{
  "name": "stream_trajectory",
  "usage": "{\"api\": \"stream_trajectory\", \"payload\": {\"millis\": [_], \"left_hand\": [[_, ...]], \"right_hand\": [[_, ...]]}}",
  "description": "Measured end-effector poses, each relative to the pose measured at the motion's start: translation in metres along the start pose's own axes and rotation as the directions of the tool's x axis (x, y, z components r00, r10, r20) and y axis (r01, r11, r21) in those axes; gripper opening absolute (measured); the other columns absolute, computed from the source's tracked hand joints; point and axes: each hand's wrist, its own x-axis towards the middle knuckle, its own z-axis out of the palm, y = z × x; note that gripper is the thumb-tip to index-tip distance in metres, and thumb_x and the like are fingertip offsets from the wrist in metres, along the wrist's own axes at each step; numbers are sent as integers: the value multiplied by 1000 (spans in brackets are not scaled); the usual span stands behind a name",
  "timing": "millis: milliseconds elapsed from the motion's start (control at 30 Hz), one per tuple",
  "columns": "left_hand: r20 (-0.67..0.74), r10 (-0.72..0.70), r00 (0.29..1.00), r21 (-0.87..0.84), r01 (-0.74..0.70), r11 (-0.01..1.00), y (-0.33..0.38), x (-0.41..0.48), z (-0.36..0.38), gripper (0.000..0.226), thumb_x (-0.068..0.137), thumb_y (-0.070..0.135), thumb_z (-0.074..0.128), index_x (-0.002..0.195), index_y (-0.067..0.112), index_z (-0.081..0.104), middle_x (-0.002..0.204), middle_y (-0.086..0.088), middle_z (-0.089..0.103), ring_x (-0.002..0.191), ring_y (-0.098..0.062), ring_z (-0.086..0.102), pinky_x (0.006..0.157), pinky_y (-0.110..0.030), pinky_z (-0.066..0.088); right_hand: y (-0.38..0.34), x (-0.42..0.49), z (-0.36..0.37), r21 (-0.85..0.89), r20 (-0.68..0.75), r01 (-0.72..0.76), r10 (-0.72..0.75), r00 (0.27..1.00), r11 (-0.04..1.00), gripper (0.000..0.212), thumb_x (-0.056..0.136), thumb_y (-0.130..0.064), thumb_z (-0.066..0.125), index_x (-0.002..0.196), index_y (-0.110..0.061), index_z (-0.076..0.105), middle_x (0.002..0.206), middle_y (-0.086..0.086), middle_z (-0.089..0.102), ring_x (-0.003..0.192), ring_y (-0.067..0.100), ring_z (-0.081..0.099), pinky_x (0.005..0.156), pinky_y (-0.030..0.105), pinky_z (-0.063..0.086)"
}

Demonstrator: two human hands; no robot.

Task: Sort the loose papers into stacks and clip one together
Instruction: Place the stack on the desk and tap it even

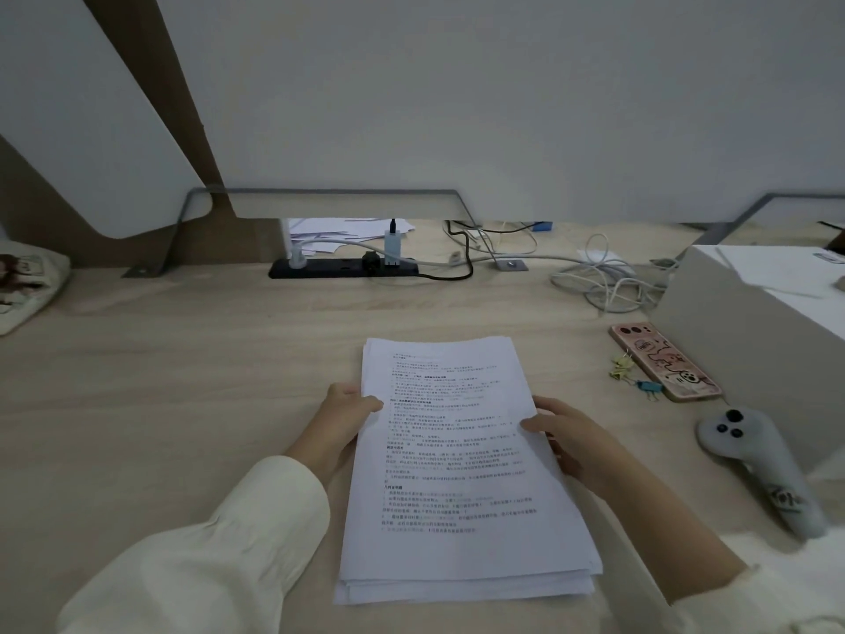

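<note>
A thick stack of printed white papers [457, 473] lies in the middle of the wooden desk, its lower sheets slightly fanned at the near edge. My left hand [340, 418] grips the stack's left edge, thumb on top of the top sheet. My right hand [571, 443] grips the right edge the same way, thumb on the page and fingers under it. Small binder clips, yellow [621, 366] and blue [649, 388], lie on the desk to the right, beside a phone.
A phone in a pink case [665, 361] and a grey controller [763, 464] lie to the right, next to a white box [754, 322]. A black power strip [343, 267] and tangled cables [603, 276] run along the back. A cloth bag [27, 286] sits far left.
</note>
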Motion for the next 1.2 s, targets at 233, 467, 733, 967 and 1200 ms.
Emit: {"api": "stream_trajectory", "payload": {"millis": [233,467,733,967,1200], "left_hand": [[58,-5,998,-46,7,999,-10,-5,-2,35,84,15,58,116,8,47,111,-13,61,100,-31,63,89,-44,51],[104,1,995,-44,4,999,-13,-1,-8,55,68,25,62,118,6,52,115,-16,64,99,-33,66,86,-46,52],[113,5,994,-21,-2,1000,-16,4,-13,39,82,19,57,118,3,54,115,-16,65,99,-30,66,69,-33,52],[127,38,991,-47,-33,998,-18,6,-12,33,87,15,53,116,1,56,112,-15,67,100,-29,65,72,-31,53],[137,51,989,-77,-41,996,-24,10,-13,64,63,34,67,119,6,54,114,-11,66,101,-28,65,87,-42,52]], "right_hand": [[-9,-9,5,-69,-65,99,-104,992,993,37,87,0,48,120,-11,56,102,12,66,72,18,61,49,22,46],[-22,-7,-7,-23,47,-16,17,999,1000,32,87,-1,47,109,-19,60,91,8,64,74,21,59,57,25,50],[-23,2,-8,20,71,-71,69,995,997,35,84,1,49,111,-15,63,97,14,60,73,24,53,57,27,43],[-20,1,-9,143,131,-54,36,991,988,35,86,-5,51,120,-7,58,116,19,63,92,32,60,72,33,49],[2,-23,13,224,175,141,-182,968,964,34,87,6,46,109,-15,62,103,8,72,88,27,71,68,36,59]]}}
